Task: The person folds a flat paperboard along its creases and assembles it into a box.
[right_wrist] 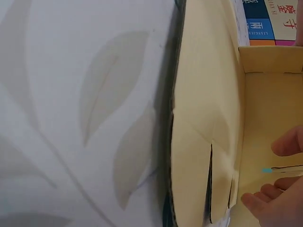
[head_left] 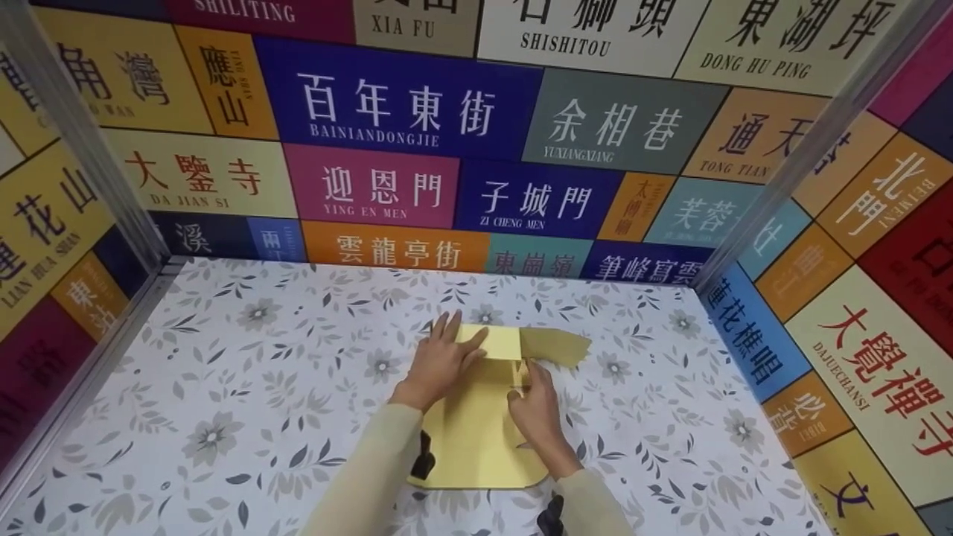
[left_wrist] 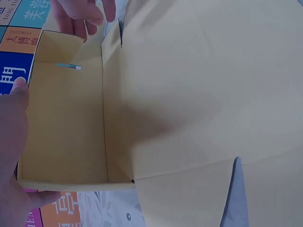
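Observation:
A partly folded yellow cardboard box lies on the table, its walled end away from me and a wide flat panel towards me. At the far left corner my left hand holds the walled end, its digits around the outside of the walls in the left wrist view. My right hand is at the right end wall, where thumb and fingers pinch the edge of a small flap. Beside that flap is a slot. A longer flap sticks out to the right.
A white tablecloth with grey leaves and flowers covers the table. Panels with printed place names stand behind and on both sides. Slits cut the box's side flaps.

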`<state>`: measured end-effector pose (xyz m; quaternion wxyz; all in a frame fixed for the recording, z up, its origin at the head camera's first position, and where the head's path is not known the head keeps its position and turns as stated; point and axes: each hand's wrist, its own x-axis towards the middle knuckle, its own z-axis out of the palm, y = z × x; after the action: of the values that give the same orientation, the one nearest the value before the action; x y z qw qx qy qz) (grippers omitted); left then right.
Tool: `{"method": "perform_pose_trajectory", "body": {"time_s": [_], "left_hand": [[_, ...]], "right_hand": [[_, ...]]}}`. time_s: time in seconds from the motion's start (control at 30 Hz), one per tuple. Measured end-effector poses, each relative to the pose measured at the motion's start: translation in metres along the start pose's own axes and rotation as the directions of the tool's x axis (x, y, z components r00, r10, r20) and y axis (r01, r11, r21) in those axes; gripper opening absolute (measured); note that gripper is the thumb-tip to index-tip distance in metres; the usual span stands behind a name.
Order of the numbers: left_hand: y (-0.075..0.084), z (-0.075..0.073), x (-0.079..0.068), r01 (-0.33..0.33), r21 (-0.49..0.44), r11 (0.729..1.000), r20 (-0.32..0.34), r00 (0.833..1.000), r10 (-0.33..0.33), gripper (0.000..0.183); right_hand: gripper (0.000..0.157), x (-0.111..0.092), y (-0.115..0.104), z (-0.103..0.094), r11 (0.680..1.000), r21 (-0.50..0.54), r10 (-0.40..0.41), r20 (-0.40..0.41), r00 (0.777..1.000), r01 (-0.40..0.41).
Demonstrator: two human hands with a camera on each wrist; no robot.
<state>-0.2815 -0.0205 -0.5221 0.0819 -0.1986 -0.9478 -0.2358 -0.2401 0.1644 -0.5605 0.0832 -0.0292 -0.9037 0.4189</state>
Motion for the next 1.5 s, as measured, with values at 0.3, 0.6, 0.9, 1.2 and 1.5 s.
{"method": "perform_pose_trajectory", "body": {"time_s": [0.3, 0.6, 0.9, 1.2, 1.5], "left_hand": [[0.002, -0.002, 0.002, 0.016, 0.012, 1.0, 0.033, 0.999, -0.016, 0.046], [0.003, -0.002, 0.002, 0.031, -0.04, 0.999, 0.077, 0.997, -0.028, 0.048], [-0.001, -0.004, 0.002, 0.048, -0.077, 0.996, 0.084, 0.996, -0.042, 0.049], [-0.002, -0.003, 0.001, 0.049, -0.066, 0.997, 0.073, 0.996, -0.044, 0.047], [0.001, -0.002, 0.0, 0.065, -0.055, 0.996, 0.089, 0.994, -0.06, 0.048]], "right_hand": [[0.058, 0.001, 0.009, -0.003, 0.967, -0.24, 0.089, 0.01, 0.996, -0.084], [0.061, 0.003, 0.01, -0.006, 0.98, -0.122, 0.163, 0.037, 0.986, -0.158], [0.042, 0.004, 0.001, -0.006, 0.995, -0.033, 0.097, 0.018, 0.995, -0.097], [0.054, 0.0, -0.006, 0.003, 0.982, 0.091, 0.165, 0.022, 0.986, -0.166], [0.062, -0.005, -0.008, 0.007, 0.981, 0.123, 0.143, 0.04, 0.989, -0.147]]}}
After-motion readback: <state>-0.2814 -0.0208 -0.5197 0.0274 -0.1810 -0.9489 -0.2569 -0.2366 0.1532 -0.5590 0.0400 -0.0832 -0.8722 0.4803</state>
